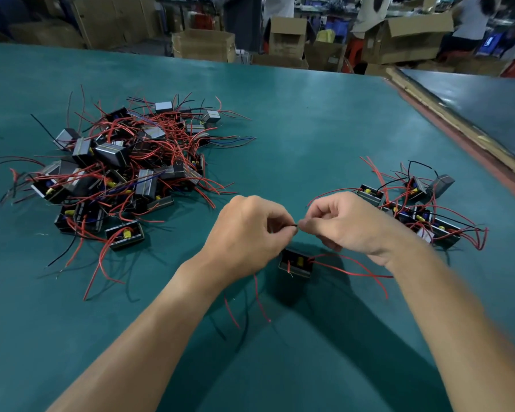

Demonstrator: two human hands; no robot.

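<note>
Head view: the left hand (244,230) and right hand (339,224), fingertips of both clamped on 1 black wire (295,226), risk tearing it off the module (295,263) by overtwisting.

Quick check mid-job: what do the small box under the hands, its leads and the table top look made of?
Small box: looks like black moulded plastic, dull sheen, open top.
Leads: red and black, flexible plastic-looking insulation, curling freely.
Table top: teal mat, matte, likely rubber or vinyl.
</note>
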